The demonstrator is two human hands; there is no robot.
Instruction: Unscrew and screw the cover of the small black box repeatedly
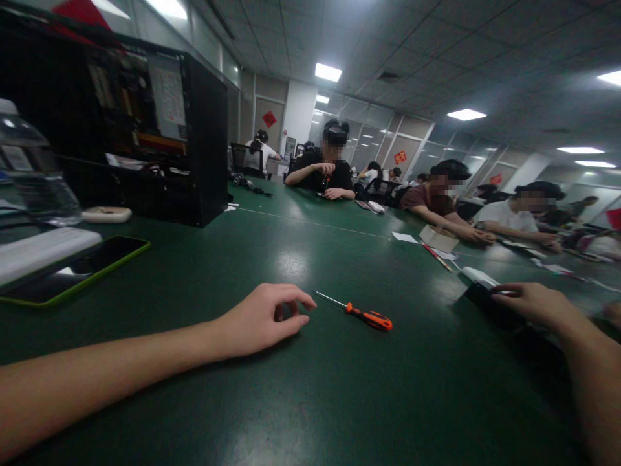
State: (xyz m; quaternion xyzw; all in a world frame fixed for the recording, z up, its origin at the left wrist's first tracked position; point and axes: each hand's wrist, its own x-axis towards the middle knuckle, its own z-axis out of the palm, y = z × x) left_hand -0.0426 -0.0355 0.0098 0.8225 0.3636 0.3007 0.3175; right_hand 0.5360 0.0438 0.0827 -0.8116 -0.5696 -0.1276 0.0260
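An orange-and-black screwdriver (pixel 369 316) lies on the green tabletop (pixel 291 382), its thin metal shaft pointing left. My left hand (pixel 269 317) rests on the table just left of the shaft's tip. Its fingers are loosely curved, the thumb apart from them, and nothing is between them. Farther right, my right hand (pixel 541 307) has its fingers closed at the edge of a dark, flat object (pixel 485 307) whose kind I cannot make out. Shadow and the hand hide much of that object. White material (pixel 478 277) lies just behind it.
At left stand an open black computer case (pixel 208 142) and a clear plastic bottle (pixel 36 168). A phone with a green edge (pixel 92 265) lies near a white case (pixel 107 214). Several people sit across and to the right. A small cardboard box (pixel 439 239) is beyond my right hand.
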